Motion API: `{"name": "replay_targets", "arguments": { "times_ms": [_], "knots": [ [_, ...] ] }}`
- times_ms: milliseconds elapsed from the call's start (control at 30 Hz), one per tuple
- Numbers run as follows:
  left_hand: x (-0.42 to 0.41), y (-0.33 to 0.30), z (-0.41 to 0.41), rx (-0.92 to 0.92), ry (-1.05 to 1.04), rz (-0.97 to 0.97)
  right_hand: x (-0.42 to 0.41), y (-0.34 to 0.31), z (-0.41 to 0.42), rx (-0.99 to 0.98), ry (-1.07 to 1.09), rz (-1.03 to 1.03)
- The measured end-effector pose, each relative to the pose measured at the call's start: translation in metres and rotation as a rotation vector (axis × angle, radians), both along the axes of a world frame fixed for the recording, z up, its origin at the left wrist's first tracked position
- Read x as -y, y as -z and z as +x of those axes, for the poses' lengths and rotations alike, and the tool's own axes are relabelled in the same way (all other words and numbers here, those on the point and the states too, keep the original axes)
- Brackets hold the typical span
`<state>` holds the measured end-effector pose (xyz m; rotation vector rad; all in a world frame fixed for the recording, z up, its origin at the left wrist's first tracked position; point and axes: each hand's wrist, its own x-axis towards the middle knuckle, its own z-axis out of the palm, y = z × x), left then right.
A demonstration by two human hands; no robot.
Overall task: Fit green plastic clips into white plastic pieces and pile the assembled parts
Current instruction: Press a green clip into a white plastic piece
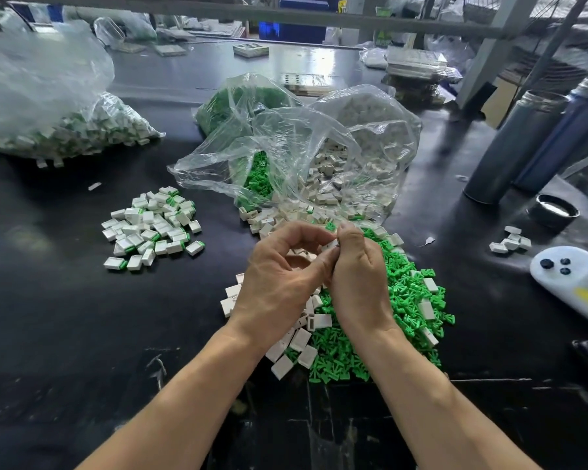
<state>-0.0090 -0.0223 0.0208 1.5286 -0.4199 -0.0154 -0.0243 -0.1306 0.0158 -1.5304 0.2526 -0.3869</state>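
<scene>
My left hand [280,276] and my right hand [357,276] meet above the table's middle and pinch one small white plastic piece [331,246] between their fingertips. Whether a green clip sits in it is hidden by the fingers. Under and right of the hands spreads a heap of loose green clips [398,300] mixed with white pieces [299,340]. A pile of assembled white-and-green parts [153,228] lies to the left, apart from both hands.
An open clear bag [296,164] spilling green clips and white pieces lies just beyond the hands. A full bag of assembled parts [62,130] sits far left. Two dark flasks [523,144], a lid [555,212], a few white pieces [511,239] and a white foam sheet [571,276] stand at right.
</scene>
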Motion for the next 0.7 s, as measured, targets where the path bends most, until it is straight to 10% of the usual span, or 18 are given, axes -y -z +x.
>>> {"name": "replay_targets", "arguments": {
  "times_ms": [700],
  "knots": [
    [0.0003,0.0046,0.0015,-0.006,-0.012,-0.043,-0.0039,0.0007,0.0049,0.017,0.066,-0.098]
  ]
}}
